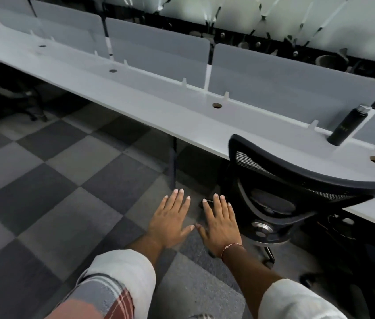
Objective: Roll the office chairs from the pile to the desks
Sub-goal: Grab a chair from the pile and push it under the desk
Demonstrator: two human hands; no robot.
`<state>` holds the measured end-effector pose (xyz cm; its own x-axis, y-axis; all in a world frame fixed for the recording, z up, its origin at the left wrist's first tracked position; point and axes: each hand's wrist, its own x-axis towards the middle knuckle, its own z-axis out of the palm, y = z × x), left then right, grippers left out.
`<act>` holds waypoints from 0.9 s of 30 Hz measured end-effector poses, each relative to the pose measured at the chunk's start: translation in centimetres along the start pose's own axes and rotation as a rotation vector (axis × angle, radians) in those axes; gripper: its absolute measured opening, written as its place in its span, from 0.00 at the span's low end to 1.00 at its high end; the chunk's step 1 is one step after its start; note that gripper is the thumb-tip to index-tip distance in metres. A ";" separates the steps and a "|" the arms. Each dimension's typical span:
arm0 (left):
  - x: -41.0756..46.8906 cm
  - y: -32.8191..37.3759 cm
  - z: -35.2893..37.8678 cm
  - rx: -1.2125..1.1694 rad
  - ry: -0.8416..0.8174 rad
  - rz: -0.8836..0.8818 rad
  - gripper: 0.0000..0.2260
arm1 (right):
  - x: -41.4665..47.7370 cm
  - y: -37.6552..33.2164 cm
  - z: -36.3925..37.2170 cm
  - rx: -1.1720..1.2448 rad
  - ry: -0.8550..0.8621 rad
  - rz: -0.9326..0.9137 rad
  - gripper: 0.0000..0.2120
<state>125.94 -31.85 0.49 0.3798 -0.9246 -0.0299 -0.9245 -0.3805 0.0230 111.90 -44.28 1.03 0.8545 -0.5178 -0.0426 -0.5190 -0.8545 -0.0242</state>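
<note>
Chair [296, 178] at desk [136, 93]: one; hands [169, 218] [222, 224]: two, spread

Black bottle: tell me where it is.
Head view, far right: the black bottle stands on the white desk, beside the grey divider, just beyond the office chair.

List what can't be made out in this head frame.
- office chair, head view: seat and most of the base and casters are hidden by its backrest and deep shadow.
- black bottle, head view: label too small and dim to read.
- dark chairs at far left, head view: blurred and shadowed under the desk; count unclear.
</note>
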 end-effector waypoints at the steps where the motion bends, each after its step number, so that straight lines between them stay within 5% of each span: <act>1: -1.1 -1.5 0.0 -0.003 0.010 -0.025 0.41 | 0.3 -1.6 -0.1 -0.005 -0.007 -0.033 0.34; 9: -8.6 -10.0 1.4 -0.016 -0.114 -0.188 0.37 | 2.2 -12.2 0.8 0.011 -0.104 -0.193 0.37; 27: -15.1 -28.3 7.1 -0.251 -0.072 -0.701 0.36 | 18.8 -30.7 4.6 -0.004 -0.190 -0.600 0.40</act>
<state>146.15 -6.93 -6.77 0.8662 -0.4633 -0.1869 -0.4278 -0.8811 0.2015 143.77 -27.61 -3.59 0.9775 0.0686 -0.1996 0.0502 -0.9942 -0.0955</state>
